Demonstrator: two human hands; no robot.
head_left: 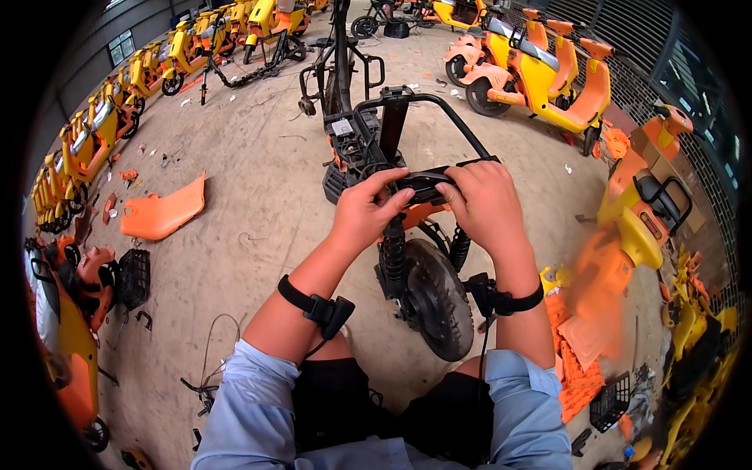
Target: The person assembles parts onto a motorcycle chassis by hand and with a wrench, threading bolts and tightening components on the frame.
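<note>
My left hand (365, 205) and my right hand (487, 200) are both closed on a glossy black plastic part (425, 185), one at each end, thumbs toward me. Its exact kind is not clear. It sits at the rear of a stripped scooter frame (393, 125), above the rear wheel (440, 309). I cannot tell if it is attached there. A bent black tube rack (450, 110) rises just beyond my fingers. Two black shock absorbers (394, 258) flank the wheel's top. Farther forward, bare wiring and a grey electrical unit (342, 128) show on the frame.
Yellow and orange scooters (182, 59) line the far left, with more scooters (540, 74) at right. An orange panel (164, 210) lies on the floor at left, near a black basket (134, 278). Orange panels (576, 360) and a black crate (609, 403) lie at lower right.
</note>
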